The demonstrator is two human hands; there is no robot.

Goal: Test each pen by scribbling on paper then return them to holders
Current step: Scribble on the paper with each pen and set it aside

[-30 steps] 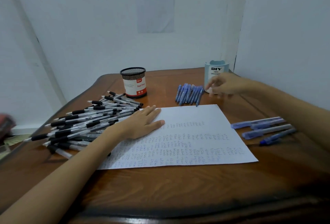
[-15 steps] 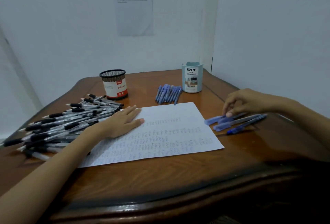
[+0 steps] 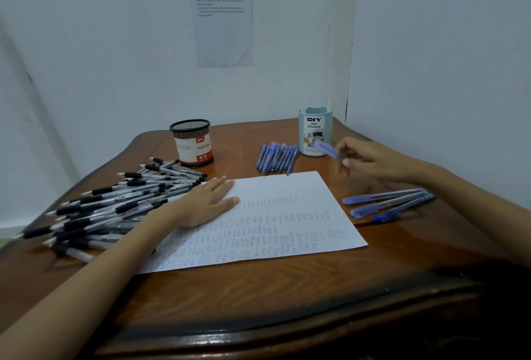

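1. Head view: the right hand (image 3: 370,160) has lifted one blue pen (image 3: 327,149) from the group beside the paper (image 3: 287,216) — three pens (image 3: 388,204) remain there, so I judge another test is starting.
2. Its fingers (image 3: 346,163) pinch the pen's near end; the blurred free end points toward the blue holder (image 3: 314,129), clear of the table.
3. The left hand (image 3: 205,204) lies flat — fingers straight — on the paper.

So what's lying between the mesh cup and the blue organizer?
In the head view, a row of blue pens lies flat between the mesh cup and the organizer, nearer the organizer.
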